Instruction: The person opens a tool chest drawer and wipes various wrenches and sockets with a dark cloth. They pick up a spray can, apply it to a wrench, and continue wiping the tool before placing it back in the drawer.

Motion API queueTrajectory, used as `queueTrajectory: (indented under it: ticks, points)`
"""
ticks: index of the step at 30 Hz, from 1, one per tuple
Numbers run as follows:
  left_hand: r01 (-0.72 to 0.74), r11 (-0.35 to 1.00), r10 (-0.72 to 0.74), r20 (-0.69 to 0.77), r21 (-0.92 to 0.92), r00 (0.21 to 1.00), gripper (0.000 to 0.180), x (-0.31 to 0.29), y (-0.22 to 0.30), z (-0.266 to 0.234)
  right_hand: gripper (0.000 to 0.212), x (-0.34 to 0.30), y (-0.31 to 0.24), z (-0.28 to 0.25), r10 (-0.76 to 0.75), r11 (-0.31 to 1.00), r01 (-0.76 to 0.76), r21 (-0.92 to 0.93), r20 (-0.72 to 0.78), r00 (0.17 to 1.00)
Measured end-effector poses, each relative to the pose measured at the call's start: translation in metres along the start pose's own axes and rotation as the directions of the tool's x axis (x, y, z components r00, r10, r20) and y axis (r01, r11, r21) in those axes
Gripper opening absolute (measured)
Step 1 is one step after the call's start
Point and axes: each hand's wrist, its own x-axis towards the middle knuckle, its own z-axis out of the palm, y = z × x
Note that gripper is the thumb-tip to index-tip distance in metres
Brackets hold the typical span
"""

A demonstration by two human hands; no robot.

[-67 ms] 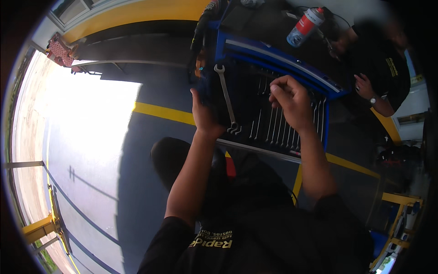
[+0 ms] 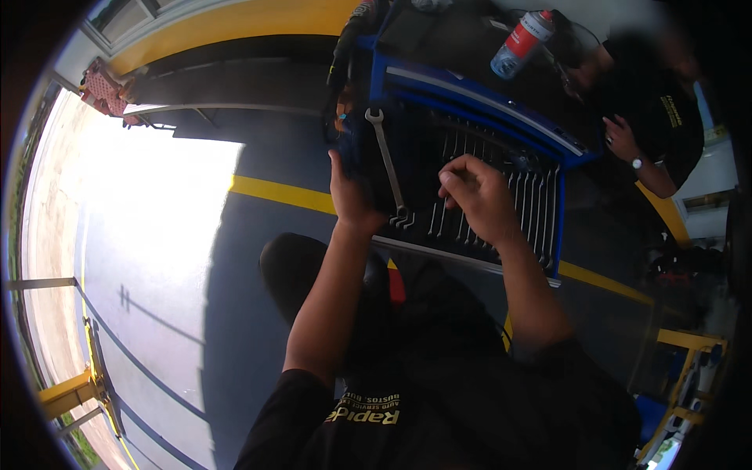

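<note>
A combination wrench [image 2: 387, 160] lies lengthwise at the left of the open drawer [image 2: 470, 255], over a very dark patch. My left hand [image 2: 354, 202] is beside it at the drawer's left end. Its thumb points up and away from the wrench; its other fingers are lost in the dark. My right hand [image 2: 482, 197] hovers above the drawer with bent fingers, thumb and forefinger close together. Whatever is between them, if anything, does not show. Under and beside it a row of slim wrenches [image 2: 534, 207] fills the drawer, with shorter ones [image 2: 401, 222] near the front left corner.
Above the drawer is the blue tool cabinet [image 2: 478, 100], with a red and white spray can [image 2: 522, 45] on its dark top. At the right another person [image 2: 654, 117] stands close, one hand [image 2: 621, 139] near the cabinet. A dark rounded seat-like shape [image 2: 291, 266] is beside my left forearm.
My right hand has shifted left and slightly toward me over the drawer, uncovering more wrenches at the right. The left hand stays nearly still. The other person's hand has moved slightly.
</note>
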Motion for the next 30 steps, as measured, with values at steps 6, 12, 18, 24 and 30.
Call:
queueTrajectory:
  ticks: [6,12,18,24,30]
  points:
    - [0.055,0.996,-0.042,0.181,-0.069,0.983,0.054,-0.007,-0.005,-0.006,0.034,0.021,0.008,0.114,0.082,0.987,-0.011,0.163,-0.433,0.898]
    - [-0.118,0.927,0.134,-0.019,0.356,0.991,0.031,-0.017,-0.017,0.021,0.025,0.033,-0.016,0.111,-0.221,0.944,0.025,-0.33,-0.573,0.789]
    - [-0.296,0.584,0.339,0.104,0.756,0.935,0.021,-0.008,-0.015,0.006,0.016,0.038,-0.004,0.133,-0.337,0.668,-0.225,-0.709,-0.558,0.759]
    - [-0.225,0.807,0.391,-0.209,0.546,0.896,0.022,0.001,0.016,0.007,0.028,0.036,-0.01,0.16,-0.261,0.734,-0.156,-0.661,-0.486,0.834]
    - [-0.338,0.772,0.487,-0.16,0.537,0.858,0.022,-0.006,0.027,0.013,0.03,0.036,-0.026,0.159,-0.268,0.765,-0.097,-0.637,-0.451,0.851]
